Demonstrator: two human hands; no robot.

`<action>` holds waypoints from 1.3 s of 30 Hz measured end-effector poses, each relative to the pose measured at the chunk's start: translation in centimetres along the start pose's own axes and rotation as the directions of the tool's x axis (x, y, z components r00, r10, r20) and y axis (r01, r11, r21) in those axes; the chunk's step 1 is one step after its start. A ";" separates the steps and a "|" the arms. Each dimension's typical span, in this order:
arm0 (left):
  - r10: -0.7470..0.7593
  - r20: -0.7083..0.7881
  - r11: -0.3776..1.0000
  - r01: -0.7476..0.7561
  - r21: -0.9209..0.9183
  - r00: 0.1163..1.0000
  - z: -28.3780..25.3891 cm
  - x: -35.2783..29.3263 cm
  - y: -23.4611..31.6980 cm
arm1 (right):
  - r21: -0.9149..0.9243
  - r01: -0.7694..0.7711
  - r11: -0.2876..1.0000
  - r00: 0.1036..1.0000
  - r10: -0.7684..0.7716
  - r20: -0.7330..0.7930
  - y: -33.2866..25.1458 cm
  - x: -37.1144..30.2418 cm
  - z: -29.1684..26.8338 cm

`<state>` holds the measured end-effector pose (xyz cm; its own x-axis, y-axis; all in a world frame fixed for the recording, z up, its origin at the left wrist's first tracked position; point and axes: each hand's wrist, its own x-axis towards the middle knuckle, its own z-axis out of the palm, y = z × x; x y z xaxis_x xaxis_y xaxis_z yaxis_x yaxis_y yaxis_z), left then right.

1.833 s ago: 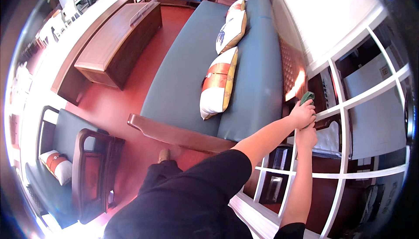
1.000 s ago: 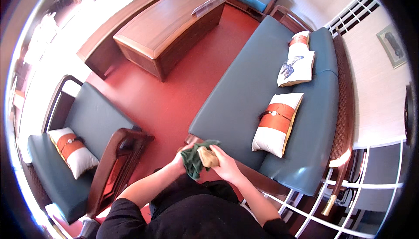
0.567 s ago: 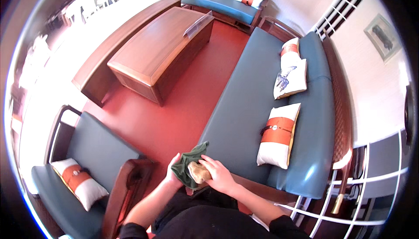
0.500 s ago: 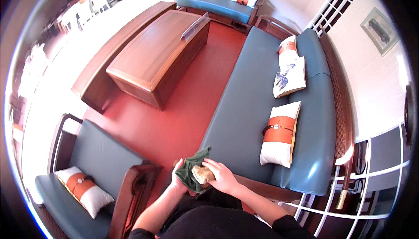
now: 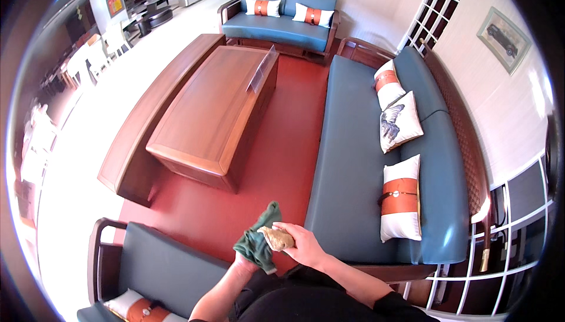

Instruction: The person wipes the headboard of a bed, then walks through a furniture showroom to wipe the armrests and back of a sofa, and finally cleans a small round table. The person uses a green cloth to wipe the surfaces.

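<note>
While the left grip point(image 5: 245, 264) holds crumpled green cloth point(image 5: 253, 248), the right grip point(image 5: 305, 246) clasps a bunched tan cloth point(image 5: 278, 239).

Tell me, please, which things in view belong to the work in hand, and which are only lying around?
In hand:
green cloth, over the left hand
tan bundle, held by the right hand

Only around:
wooden table with a clear upright panel
long blue sofa
patterned cushion
framed picture

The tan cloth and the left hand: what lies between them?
In the head view, the green cloth lies between the tan cloth and the left hand. It hides most of that hand.
</note>
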<state>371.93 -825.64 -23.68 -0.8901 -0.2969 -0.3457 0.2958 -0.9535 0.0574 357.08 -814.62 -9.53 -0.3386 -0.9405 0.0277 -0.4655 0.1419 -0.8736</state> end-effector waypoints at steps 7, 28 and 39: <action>-0.379 0.078 0.911 0.387 -0.142 0.922 2.3 3.7 1.4 | 0.062 -0.112 0.992 0.990 0.117 -0.082 0.2 3.5 -0.1; -0.377 0.173 0.749 0.190 0.634 0.910 25.0 31.1 3.8 | 0.173 -0.130 0.976 0.792 0.207 -0.574 9.3 18.5 -21.0; -0.708 -0.082 0.619 0.672 0.406 0.702 27.0 51.6 -1.3 | 0.180 -0.351 0.919 0.609 0.370 -0.701 20.1 23.0 -31.7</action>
<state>316.30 -841.14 -16.25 -0.8055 0.4708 -0.3599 -0.5559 -0.8107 0.1835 314.01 -823.57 -11.00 -0.9520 -0.3041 0.0341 -0.1616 0.4050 -0.8999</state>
